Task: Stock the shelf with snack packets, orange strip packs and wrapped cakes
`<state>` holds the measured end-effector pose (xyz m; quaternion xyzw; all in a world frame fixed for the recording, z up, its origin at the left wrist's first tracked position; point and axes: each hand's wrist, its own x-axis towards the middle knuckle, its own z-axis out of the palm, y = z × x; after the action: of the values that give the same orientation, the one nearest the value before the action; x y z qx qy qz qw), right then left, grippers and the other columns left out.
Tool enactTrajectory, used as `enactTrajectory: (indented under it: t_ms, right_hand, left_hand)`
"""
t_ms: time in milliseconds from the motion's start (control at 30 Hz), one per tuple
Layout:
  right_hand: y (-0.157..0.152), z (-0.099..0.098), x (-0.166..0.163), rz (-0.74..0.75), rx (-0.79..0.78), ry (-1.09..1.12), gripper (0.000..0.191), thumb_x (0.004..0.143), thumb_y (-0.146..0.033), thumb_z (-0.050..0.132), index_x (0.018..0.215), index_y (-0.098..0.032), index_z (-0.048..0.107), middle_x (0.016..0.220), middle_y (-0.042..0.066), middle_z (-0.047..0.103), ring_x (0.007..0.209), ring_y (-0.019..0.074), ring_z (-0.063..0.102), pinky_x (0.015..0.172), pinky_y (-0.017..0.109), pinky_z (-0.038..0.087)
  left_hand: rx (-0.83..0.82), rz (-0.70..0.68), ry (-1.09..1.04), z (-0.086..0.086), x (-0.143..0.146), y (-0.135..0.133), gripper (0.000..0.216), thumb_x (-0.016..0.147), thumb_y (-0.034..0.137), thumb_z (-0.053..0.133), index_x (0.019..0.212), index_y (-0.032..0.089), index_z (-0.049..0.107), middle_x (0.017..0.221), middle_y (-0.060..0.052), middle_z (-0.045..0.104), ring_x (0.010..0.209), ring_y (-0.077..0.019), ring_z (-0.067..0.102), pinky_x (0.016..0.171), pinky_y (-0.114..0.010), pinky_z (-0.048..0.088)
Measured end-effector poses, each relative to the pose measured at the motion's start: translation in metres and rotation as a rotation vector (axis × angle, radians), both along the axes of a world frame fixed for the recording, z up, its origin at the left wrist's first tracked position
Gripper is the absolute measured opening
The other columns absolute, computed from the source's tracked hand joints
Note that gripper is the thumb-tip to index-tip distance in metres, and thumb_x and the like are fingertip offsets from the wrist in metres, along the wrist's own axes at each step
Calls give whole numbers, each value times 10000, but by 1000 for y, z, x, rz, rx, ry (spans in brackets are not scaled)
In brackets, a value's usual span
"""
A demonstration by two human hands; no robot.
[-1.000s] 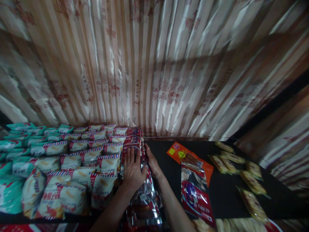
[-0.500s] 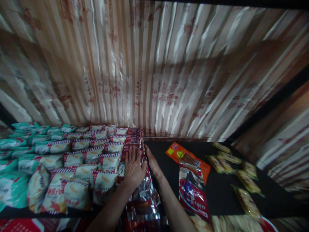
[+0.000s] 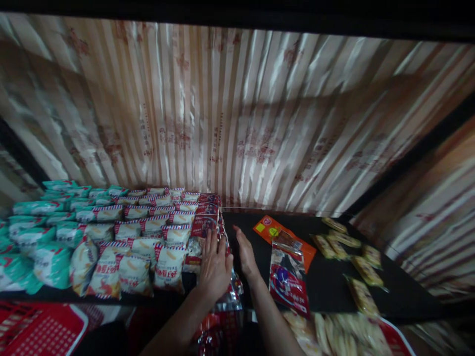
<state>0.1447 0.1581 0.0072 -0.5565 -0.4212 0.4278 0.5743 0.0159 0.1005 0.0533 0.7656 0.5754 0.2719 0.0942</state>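
My left hand (image 3: pixel 215 264) lies flat, fingers stretched out, on a row of shiny red snack packets (image 3: pixel 206 222) that runs back along the black shelf (image 3: pixel 326 289). My right hand (image 3: pixel 245 252) stands on edge just to the right of that row, fingers straight, beside or against its side. Left of the row lie rows of white, red-striped snack bags (image 3: pixel 146 242). Right of my hands a red packet (image 3: pixel 287 282) overlaps an orange packet (image 3: pixel 272 230).
Teal snack bags (image 3: pixel 35 240) fill the shelf's far left. Several yellow-brown packets (image 3: pixel 358 264) lie scattered at the right. A striped, shiny curtain (image 3: pixel 237 118) hangs behind the shelf. Below the shelf edge sit a red basket (image 3: pixel 40 331) and more pale packets (image 3: pixel 341 336).
Both hands have drawn back toward the front edge of the shelf along the red row. The view has dropped, bringing the red basket and the space under the shelf into sight.
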Motion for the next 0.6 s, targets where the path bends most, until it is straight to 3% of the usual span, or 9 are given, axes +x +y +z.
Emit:
enactTrajectory:
  t_ms: [200,367,433,500,600]
  right_hand:
    - [-49,16,-5,-227,62,-8,599,741,-614,536,1105,-150,641,1243,116,597,1198,252,497,1049,389,327]
    - [-123,36,-36,-326,203,-12,441,820,-501,505,1090,-164,598,1119,108,645,1022,218,598,891,357,448]
    - [-160,38,-54,-270,206,-35,368,843,-463,498,1045,-174,602,1002,87,679,900,198,633,805,325,478]
    - [-194,34,-73,-154,183,-97,309,857,-440,489,946,-181,633,880,63,694,801,179,637,736,287,484]
    - [-228,13,-102,153,74,-195,324,873,-424,457,806,-184,664,780,48,692,707,163,624,650,250,475]
  left_hand:
    - [181,-132,-227,-10,-8,-66,395,865,130,357,1212,122,547,1331,-141,518,1284,-241,422,1021,-437,431]
    - [163,-357,-373,-19,-39,-133,387,842,76,340,1127,158,587,1101,-111,660,1050,-175,597,901,-332,515]
    - [77,-411,-402,-35,-55,-158,381,829,81,346,1093,162,609,1063,-113,671,1002,-175,615,870,-320,525]
    - [-65,-365,-423,-60,-70,-179,358,816,102,369,1045,162,638,1082,-125,664,1018,-189,613,882,-328,519]
    - [-329,-58,-497,-102,-93,-195,309,782,142,450,1003,167,664,1159,-140,632,1091,-238,585,964,-401,470]
